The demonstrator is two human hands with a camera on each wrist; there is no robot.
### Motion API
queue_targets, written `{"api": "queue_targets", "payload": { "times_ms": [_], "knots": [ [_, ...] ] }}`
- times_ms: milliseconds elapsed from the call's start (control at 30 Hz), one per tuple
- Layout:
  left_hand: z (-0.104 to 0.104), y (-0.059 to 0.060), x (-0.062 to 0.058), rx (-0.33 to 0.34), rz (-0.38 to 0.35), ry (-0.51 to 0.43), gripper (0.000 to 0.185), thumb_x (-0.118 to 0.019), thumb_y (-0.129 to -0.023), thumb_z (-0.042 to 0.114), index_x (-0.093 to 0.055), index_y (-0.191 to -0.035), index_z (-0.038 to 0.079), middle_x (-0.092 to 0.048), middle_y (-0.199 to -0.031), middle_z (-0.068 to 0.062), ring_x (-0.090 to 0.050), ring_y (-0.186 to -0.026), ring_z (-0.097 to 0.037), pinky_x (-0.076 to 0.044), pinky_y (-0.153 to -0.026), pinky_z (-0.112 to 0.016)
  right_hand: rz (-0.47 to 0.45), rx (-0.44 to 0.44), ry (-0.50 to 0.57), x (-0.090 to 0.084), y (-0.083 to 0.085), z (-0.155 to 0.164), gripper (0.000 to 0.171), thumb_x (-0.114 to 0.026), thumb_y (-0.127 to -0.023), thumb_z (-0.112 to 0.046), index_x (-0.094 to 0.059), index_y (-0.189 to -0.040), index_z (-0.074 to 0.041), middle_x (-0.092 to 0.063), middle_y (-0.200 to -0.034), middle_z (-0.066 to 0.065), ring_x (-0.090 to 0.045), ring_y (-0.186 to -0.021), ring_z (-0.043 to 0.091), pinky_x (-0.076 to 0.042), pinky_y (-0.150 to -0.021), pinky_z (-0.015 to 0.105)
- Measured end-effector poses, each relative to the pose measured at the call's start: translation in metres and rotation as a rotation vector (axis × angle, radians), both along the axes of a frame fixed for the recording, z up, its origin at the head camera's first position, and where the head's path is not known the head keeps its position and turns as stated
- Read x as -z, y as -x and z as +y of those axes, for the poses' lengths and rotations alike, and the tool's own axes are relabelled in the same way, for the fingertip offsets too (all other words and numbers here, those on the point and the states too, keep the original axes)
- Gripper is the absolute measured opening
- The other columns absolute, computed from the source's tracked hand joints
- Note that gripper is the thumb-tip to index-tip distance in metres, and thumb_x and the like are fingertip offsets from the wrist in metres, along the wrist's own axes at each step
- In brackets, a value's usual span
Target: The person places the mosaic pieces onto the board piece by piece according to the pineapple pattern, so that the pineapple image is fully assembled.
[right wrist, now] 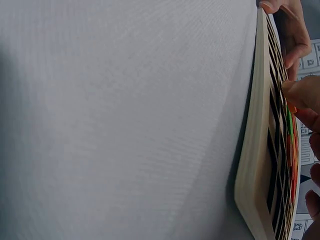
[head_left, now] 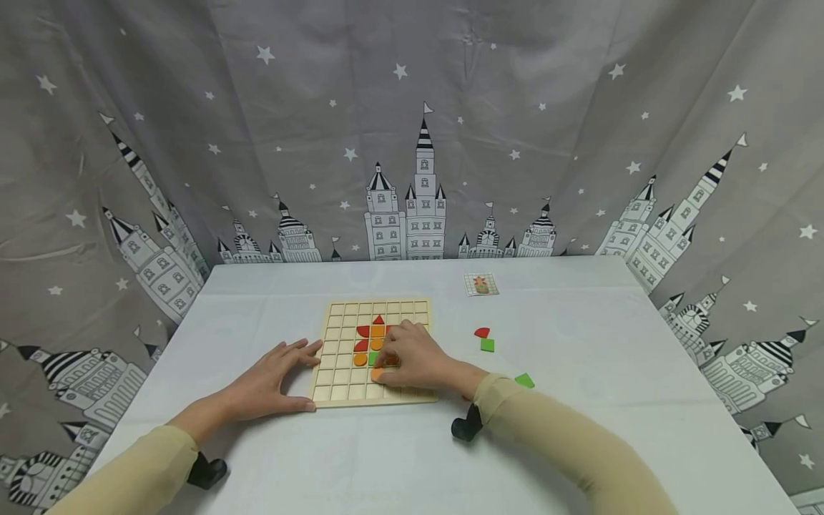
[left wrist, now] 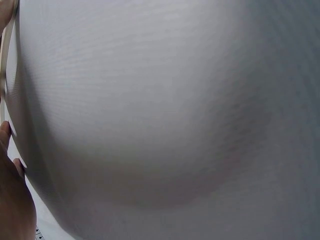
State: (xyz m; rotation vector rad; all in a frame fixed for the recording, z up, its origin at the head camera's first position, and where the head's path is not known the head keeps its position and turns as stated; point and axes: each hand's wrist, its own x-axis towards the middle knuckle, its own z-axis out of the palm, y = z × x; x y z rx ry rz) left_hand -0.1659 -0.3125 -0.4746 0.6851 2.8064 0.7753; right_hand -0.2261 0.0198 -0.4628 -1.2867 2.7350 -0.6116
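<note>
Right hand (head_left: 421, 357) pinches an orange piece (head_left: 377, 373) over the wooden grid board (head_left: 341, 390) at table (head_left: 579, 429) centre, while left hand (head_left: 267, 383), fingers straight, steadies the board's left edge.

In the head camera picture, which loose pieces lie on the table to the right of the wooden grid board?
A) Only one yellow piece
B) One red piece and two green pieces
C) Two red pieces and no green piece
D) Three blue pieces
B: right of the wooden grid board lie one red piece, a green square just below it, and another green piece nearer the right sleeve.
</note>
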Motion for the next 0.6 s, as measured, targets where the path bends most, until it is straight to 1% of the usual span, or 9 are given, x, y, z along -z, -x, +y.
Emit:
{"api": "queue_targets", "payload": {
  "times_ms": [267, 433, 600],
  "knots": [
    [0.0014, -0.0003, -0.0025, 0.003, -0.007, 0.0, 0.082, -0.078, -0.074, 0.071, -0.059, -0.134, 0.02, -0.035, -0.164, 0.0, -0.026, -0.152, -0.037, -0.012, -0.124, -0.06, -0.009, 0.012, 0.0, 0.0014, -0.0014, -0.0036, 0.015, -0.079, -0.086, -0.044, -0.079, -0.096, -0.034, -0.053, -0.091, -0.015, -0.039, -0.09, 0.01, -0.034, -0.074, 0.027],
    [0.0016, -0.0004, -0.0027, 0.009, -0.008, 0.0, 0.081, -0.078, -0.074, 0.071, -0.059, -0.134, 0.02, -0.035, -0.165, 0.0, -0.025, -0.152, -0.037, -0.012, -0.124, -0.06, -0.005, 0.011, -0.003, 0.0021, -0.0014, -0.0048, 0.016, -0.081, -0.085, -0.042, -0.08, -0.098, -0.033, -0.052, -0.09, -0.015, -0.04, -0.09, 0.01, -0.034, -0.074, 0.026],
    [0.0013, -0.0002, -0.0021, 0.013, -0.006, 0.0, 0.081, -0.078, -0.074, 0.071, -0.058, -0.134, 0.02, -0.035, -0.165, 0.001, -0.025, -0.152, -0.037, -0.012, -0.124, -0.061, -0.011, 0.018, 0.006, -0.0038, -0.0016, -0.0016, 0.015, -0.081, -0.084, -0.04, -0.08, -0.098, -0.034, -0.056, -0.094, -0.014, -0.041, -0.093, 0.01, -0.036, -0.077, 0.026]
  ]
}}
